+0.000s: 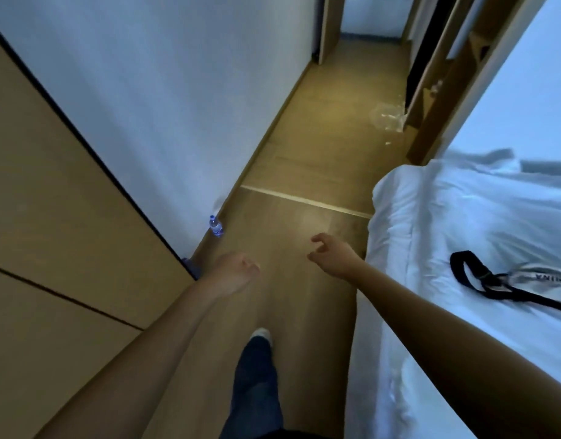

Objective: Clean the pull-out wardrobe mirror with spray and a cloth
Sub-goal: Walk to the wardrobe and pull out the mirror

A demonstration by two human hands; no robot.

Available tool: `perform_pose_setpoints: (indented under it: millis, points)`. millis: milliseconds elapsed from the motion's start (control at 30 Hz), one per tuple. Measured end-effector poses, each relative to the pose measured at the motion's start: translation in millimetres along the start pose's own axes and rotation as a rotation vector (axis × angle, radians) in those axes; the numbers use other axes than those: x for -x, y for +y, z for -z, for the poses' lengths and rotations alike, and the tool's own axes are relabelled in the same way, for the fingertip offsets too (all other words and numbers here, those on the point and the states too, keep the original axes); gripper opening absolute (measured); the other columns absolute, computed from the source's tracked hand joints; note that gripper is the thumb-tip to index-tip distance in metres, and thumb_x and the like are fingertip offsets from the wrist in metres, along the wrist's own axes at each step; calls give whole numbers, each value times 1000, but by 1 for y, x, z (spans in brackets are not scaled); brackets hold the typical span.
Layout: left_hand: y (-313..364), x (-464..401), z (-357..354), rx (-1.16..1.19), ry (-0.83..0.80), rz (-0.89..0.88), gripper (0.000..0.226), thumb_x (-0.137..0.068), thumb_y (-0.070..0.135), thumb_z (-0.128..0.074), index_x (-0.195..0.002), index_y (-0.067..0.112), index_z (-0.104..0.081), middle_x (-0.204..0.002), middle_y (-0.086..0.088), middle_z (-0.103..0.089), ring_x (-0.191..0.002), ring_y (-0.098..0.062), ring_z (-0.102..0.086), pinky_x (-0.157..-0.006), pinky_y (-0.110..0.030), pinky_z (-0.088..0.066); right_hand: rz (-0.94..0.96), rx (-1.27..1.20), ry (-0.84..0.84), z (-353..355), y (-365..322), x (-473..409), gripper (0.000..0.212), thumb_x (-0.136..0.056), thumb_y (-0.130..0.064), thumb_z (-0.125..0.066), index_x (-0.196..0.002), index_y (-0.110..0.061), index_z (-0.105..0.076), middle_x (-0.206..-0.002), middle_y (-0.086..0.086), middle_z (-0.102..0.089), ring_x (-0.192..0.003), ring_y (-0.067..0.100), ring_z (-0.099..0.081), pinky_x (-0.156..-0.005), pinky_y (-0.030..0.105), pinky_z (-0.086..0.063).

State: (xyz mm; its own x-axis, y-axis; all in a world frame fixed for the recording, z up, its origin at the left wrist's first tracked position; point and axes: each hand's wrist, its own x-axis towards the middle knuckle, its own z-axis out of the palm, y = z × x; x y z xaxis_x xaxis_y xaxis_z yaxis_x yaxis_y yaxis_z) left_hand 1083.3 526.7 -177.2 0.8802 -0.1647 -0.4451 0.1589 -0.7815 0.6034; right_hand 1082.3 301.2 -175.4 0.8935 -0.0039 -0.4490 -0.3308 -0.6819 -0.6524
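I see my left hand (238, 269) and right hand (328, 253) loosely curled, holding nothing, above the floor (304, 160) beside the bed (463, 217).

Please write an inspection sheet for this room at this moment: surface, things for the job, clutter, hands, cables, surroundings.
Surface: wooden floor, a pale strip across it.
Job's things: no spray, cloth or mirror seen.
Clutter: small water bottle standing on the floor by the wall; clear plastic wrap on the floor further ahead.
Hands: left hand and right hand both held out, loosely curled, holding nothing.
Cables: nothing seen; a black strap lies on the bed.
Surroundings: wooden wardrobe panels on the left, white bed on the right.
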Motion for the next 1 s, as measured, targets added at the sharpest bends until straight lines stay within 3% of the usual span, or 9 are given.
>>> perform_pose_setpoints:
  millis: [200, 333, 467, 533, 700, 867, 1000]
  points:
    - [39, -147, 81, -170, -66, -129, 31, -95, 33, -53, -115, 13, -65, -114, -3, -64, -104, -18, -59, -89, -28, -46, -84, -58, 129, 51, -45, -109, 48, -94, -26, -57, -139, -15, -45, -128, 12, -57, -111, 24, -56, -85, 27, -42]
    - [77, -223, 129, -225, -82, -219, 31, -97, 32, -51, -117, 10, -62, -114, -2, -62, -96, -17, -59, -74, -25, -46, -119, -82, 196, 86, -71, -172, 46, -94, -27, -58, -137, -14, -47, -123, 11, -59, -110, 23, -56, -85, 26, -41]
    - [100, -293, 155, -213, -97, -278, 28, -94, 28, -54, -111, 10, -66, -113, -7, -66, -102, -20, -61, -90, -32, -49, -153, -104, 233, 118, -86, -227, 45, -94, -26, -57, -136, -14, -47, -119, 10, -62, -101, 20, -57, -84, 26, -40]
    - [109, -327, 160, -223, -120, -280, 29, -94, 29, -54, -113, 10, -66, -113, -6, -66, -103, -19, -60, -91, -32, -48, -168, -113, 238, 133, -90, -255, 43, -95, -23, -55, -136, -12, -47, -114, 10, -64, -94, 17, -55, -80, 24, -37]
    - [139, -425, 172, -259, -153, -289, 29, -96, 29, -53, -117, 12, -62, -117, -5, -63, -102, -18, -58, -86, -29, -46, -165, -80, 222, 176, -90, -357, 41, -96, -27, -54, -134, -12, -49, -124, 9, -62, -108, 19, -56, -83, 23, -35]
    - [186, -545, 194, -277, -115, -258, 32, -97, 31, -53, -120, 10, -61, -121, -7, -62, -104, -18, -57, -83, -24, -41, -154, -95, 213, 239, -91, -474, 40, -96, -25, -54, -133, -11, -48, -106, 13, -68, -92, 16, -56, -77, 22, -35]
    - [244, -621, 216, -286, -128, -238, 35, -98, 33, -52, -123, 10, -60, -123, -7, -60, -102, -20, -58, -82, -25, -43, -176, -105, 208, 304, -101, -545, 41, -97, -27, -53, -135, -11, -47, -111, 12, -65, -108, 23, -56, -84, 24, -36]
